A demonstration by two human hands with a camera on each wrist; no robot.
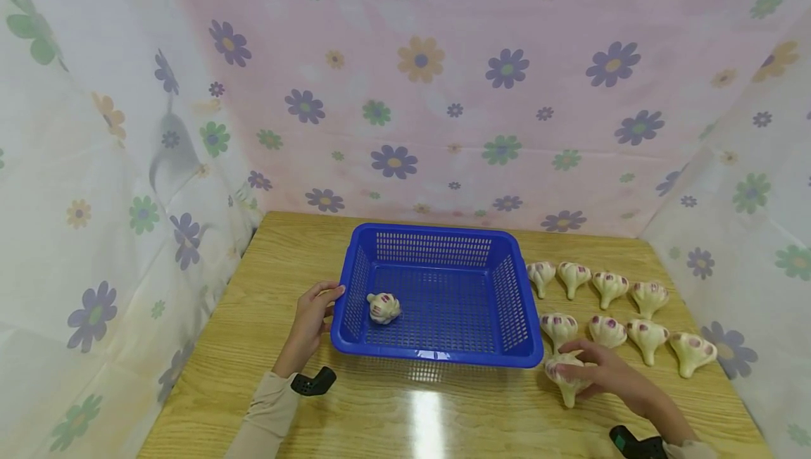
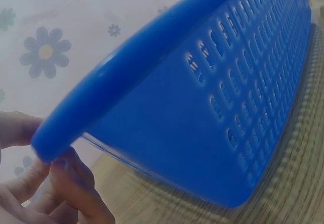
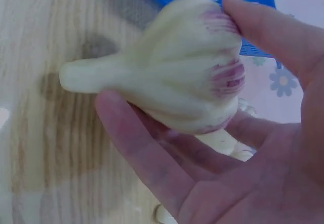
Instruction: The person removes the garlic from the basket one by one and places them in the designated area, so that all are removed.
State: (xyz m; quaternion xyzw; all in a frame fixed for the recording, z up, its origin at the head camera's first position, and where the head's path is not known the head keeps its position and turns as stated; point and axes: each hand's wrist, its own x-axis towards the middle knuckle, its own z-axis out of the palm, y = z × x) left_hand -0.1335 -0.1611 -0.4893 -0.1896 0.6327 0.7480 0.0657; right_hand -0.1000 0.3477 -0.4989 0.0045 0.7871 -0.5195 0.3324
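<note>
A blue plastic basket (image 1: 437,356) with slotted walls stands on the wooden table, one garlic bulb (image 1: 384,308) lying inside at its left. My left hand (image 1: 312,316) grips the basket's left rim; the left wrist view shows thumb and fingers pinching that rim (image 2: 106,72). To the right of the basket, my right hand (image 1: 605,374) holds a white-and-purple garlic bulb (image 3: 177,67) between thumb and fingers, its stem pointing away from the palm. In the head view this held bulb (image 1: 566,376) is at the basket's front right corner.
Several more garlic bulbs (image 1: 611,288) lie in two rows right of the basket, the nearer row with a bulb (image 1: 648,339) beyond my right hand. Flowered cloth (image 1: 443,128) hangs behind the table (image 1: 298,248) and on both sides.
</note>
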